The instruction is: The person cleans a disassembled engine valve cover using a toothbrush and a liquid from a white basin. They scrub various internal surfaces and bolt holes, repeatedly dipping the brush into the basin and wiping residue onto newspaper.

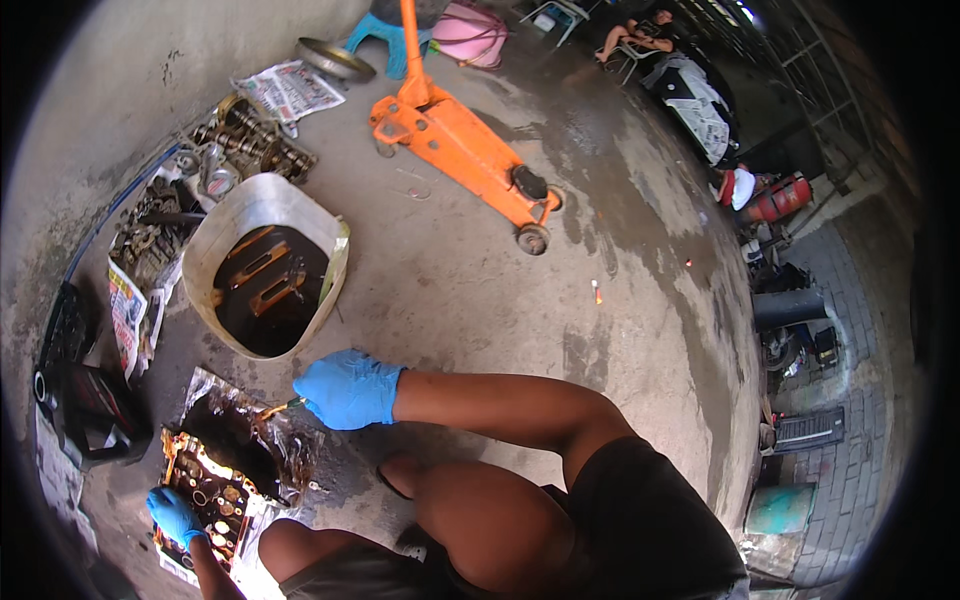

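My right hand (350, 390), in a blue glove, is closed round the handle of a small brush (270, 411). The brush tip points left over a dark, oil-wet foil sheet (305, 440) on the floor. My left hand (175, 516), also gloved in blue, grips the left edge of an oily engine cylinder head (228, 497) with round bores. The cylinder head lies on newspaper (262, 522), beside the foil. Beyond my right hand stands a whitish cut-open plastic tub (335, 265) with dark liquid and metal parts inside.
An orange floor jack (460, 155) stands ahead. Along the wall are camshafts (255, 140), other metal parts (150, 235) on newspaper and a black jug (90, 410). A blue stool (385, 42) and pink bag (470, 35) lie farther back. Another person (640, 38) sits far off.
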Demonstrator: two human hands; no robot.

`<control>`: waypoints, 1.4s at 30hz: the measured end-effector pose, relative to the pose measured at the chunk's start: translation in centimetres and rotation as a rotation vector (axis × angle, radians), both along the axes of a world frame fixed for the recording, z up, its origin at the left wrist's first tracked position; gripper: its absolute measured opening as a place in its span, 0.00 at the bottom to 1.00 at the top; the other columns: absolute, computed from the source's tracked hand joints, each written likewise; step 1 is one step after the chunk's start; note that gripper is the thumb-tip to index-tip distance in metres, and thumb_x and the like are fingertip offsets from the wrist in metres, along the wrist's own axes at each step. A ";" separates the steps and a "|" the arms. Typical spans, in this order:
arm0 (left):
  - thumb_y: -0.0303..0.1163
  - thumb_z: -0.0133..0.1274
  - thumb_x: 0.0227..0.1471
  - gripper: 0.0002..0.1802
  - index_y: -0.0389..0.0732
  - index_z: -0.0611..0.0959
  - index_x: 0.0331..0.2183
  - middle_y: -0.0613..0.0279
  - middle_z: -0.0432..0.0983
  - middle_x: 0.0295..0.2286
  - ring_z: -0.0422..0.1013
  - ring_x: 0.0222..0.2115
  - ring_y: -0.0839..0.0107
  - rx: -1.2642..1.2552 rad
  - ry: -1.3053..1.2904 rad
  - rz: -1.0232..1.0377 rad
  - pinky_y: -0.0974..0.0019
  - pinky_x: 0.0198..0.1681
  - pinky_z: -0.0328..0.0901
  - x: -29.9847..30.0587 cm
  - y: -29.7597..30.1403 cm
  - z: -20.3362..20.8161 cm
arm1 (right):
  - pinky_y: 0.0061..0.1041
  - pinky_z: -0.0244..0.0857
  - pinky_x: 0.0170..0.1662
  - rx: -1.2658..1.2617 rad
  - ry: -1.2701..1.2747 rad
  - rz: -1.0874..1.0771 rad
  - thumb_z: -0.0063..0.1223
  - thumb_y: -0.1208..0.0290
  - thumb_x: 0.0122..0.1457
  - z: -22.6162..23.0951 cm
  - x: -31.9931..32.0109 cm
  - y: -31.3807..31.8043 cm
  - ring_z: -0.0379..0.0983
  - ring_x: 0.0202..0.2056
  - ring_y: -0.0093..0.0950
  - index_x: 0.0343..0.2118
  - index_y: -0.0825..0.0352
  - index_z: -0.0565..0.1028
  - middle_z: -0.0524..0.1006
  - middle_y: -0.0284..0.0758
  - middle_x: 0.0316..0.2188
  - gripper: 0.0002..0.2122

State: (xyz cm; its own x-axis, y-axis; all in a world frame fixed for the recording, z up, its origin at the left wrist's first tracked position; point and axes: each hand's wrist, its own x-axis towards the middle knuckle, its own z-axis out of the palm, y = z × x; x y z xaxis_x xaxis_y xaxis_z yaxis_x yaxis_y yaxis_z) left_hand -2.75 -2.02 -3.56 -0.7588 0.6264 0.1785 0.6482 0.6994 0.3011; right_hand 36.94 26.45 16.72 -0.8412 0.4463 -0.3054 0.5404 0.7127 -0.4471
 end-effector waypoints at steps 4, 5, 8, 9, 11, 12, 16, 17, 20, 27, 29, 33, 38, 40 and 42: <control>0.35 0.44 0.59 0.15 0.32 0.76 0.31 0.38 0.73 0.33 0.70 0.35 0.40 -0.107 0.032 0.056 0.43 0.40 0.64 0.2 0.6 -0.1 | 0.46 0.73 0.34 0.128 -0.031 -0.005 0.55 0.66 0.51 9.4 0.6 0.5 0.78 0.29 0.49 0.29 0.69 0.80 0.79 0.49 0.24 0.10; 0.35 0.43 0.59 0.15 0.32 0.76 0.31 0.38 0.74 0.32 0.70 0.35 0.40 -0.103 0.030 0.076 0.43 0.40 0.65 0.3 0.7 -0.1 | 0.45 0.74 0.32 0.176 -0.064 -0.006 0.56 0.66 0.49 11.6 0.4 0.3 0.79 0.27 0.48 0.27 0.70 0.80 0.79 0.48 0.23 0.11; 0.36 0.43 0.59 0.16 0.32 0.76 0.32 0.39 0.74 0.34 0.72 0.34 0.41 -0.145 0.038 0.094 0.42 0.39 0.66 0.2 0.9 -0.1 | 0.44 0.74 0.30 0.307 -0.051 0.015 0.58 0.65 0.48 16.5 -0.2 -1.1 0.79 0.26 0.47 0.26 0.69 0.80 0.79 0.47 0.22 0.11; 0.37 0.43 0.59 0.16 0.32 0.76 0.33 0.39 0.74 0.34 0.72 0.34 0.41 -0.171 0.041 0.093 0.42 0.39 0.67 0.1 1.0 -0.2 | 0.43 0.73 0.28 0.342 -0.003 -0.016 0.58 0.67 0.46 17.4 -0.6 -1.9 0.79 0.25 0.46 0.26 0.70 0.80 0.78 0.47 0.21 0.10; 0.37 0.43 0.59 0.16 0.32 0.76 0.34 0.40 0.75 0.34 0.73 0.34 0.42 -0.204 0.043 0.091 0.43 0.38 0.67 -0.3 0.9 -0.7 | 0.42 0.73 0.28 0.384 0.112 -0.085 0.58 0.69 0.44 18.1 -1.3 -3.4 0.79 0.25 0.46 0.25 0.70 0.79 0.78 0.47 0.21 0.09; 0.37 0.43 0.59 0.16 0.32 0.76 0.33 0.41 0.75 0.34 0.73 0.34 0.43 -0.206 0.035 0.092 0.43 0.38 0.68 -0.4 0.9 -1.2 | 0.42 0.73 0.27 0.413 0.164 -0.128 0.58 0.70 0.43 17.9 -1.5 -3.9 0.79 0.24 0.46 0.25 0.70 0.78 0.78 0.47 0.21 0.08; 0.53 0.38 0.59 0.31 0.39 0.77 0.50 0.45 0.75 0.47 0.69 0.48 0.39 -0.407 0.048 0.305 0.32 0.51 0.61 -0.6 1.1 -3.8 | 0.41 0.71 0.24 0.486 0.350 -0.276 0.60 0.68 0.41 15.9 -2.4 -3.9 0.80 0.24 0.43 0.21 0.67 0.80 0.79 0.47 0.19 0.07; 0.54 0.37 0.59 0.32 0.38 0.76 0.51 0.38 0.73 0.48 0.66 0.46 0.28 -0.438 0.042 0.338 0.23 0.46 0.57 -0.8 1.1 -4.2 | 0.42 0.71 0.25 0.438 0.344 -0.269 0.60 0.68 0.41 15.3 -2.6 -3.5 0.80 0.24 0.44 0.22 0.67 0.80 0.79 0.47 0.20 0.07; 0.53 0.38 0.59 0.31 0.38 0.76 0.50 0.39 0.73 0.47 0.66 0.45 0.29 -0.404 0.076 0.302 0.24 0.45 0.57 -1.0 1.4 -4.8 | 0.42 0.73 0.30 0.323 0.351 -0.273 0.60 0.69 0.41 13.7 -3.0 -2.2 0.80 0.28 0.46 0.26 0.68 0.80 0.80 0.48 0.23 0.09; 0.51 0.39 0.59 0.29 0.37 0.76 0.49 0.39 0.73 0.46 0.66 0.44 0.30 -0.385 0.108 0.238 0.26 0.45 0.58 -0.8 2.8 -3.2 | 0.42 0.73 0.39 0.123 0.264 -0.335 0.59 0.70 0.41 12.2 -3.1 -1.2 0.80 0.35 0.48 0.30 0.68 0.81 0.81 0.49 0.29 0.12; 0.50 0.39 0.59 0.28 0.37 0.76 0.49 0.39 0.73 0.46 0.67 0.44 0.31 -0.381 0.111 0.229 0.27 0.45 0.58 -0.7 3.1 -3.1 | 0.44 0.72 0.39 0.092 0.246 -0.338 0.58 0.72 0.44 12.1 -2.7 -1.1 0.79 0.35 0.48 0.31 0.68 0.80 0.80 0.49 0.29 0.10; 0.49 0.39 0.59 0.27 0.37 0.76 0.48 0.39 0.73 0.45 0.67 0.44 0.31 -0.371 0.110 0.215 0.28 0.44 0.59 -0.5 3.4 -3.0 | 0.44 0.72 0.40 0.046 0.211 -0.328 0.58 0.71 0.45 12.2 -2.1 -0.9 0.78 0.36 0.49 0.32 0.69 0.80 0.80 0.49 0.31 0.11; 0.47 0.40 0.58 0.26 0.36 0.76 0.47 0.39 0.73 0.44 0.67 0.43 0.32 -0.359 0.105 0.210 0.29 0.44 0.59 -0.4 3.7 -3.0 | 0.43 0.72 0.40 0.034 0.177 -0.332 0.57 0.71 0.46 12.2 -2.0 -0.7 0.78 0.36 0.49 0.33 0.69 0.80 0.80 0.50 0.31 0.11; 0.47 0.40 0.58 0.25 0.36 0.76 0.46 0.39 0.73 0.44 0.68 0.43 0.33 -0.354 0.109 0.203 0.30 0.44 0.60 -0.4 3.7 -2.9 | 0.44 0.72 0.41 0.030 0.173 -0.336 0.57 0.71 0.46 12.2 -1.9 -0.5 0.78 0.36 0.50 0.32 0.69 0.80 0.80 0.50 0.31 0.11; 0.46 0.40 0.58 0.25 0.36 0.76 0.46 0.39 0.73 0.43 0.68 0.42 0.33 -0.350 0.108 0.207 0.30 0.44 0.60 -0.3 3.7 -3.0 | 0.44 0.71 0.41 0.017 0.172 -0.340 0.57 0.71 0.46 12.2 -1.9 -0.3 0.78 0.36 0.50 0.33 0.69 0.80 0.80 0.50 0.31 0.11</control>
State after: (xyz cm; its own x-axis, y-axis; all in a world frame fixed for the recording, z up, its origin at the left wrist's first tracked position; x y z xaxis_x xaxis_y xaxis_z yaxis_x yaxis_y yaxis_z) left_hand -3.00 1.64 -6.51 -0.8635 0.4998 0.0674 0.4982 0.8662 -0.0397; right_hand 35.06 26.12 28.88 -0.6823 0.7129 -0.1623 0.6654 0.5135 -0.5417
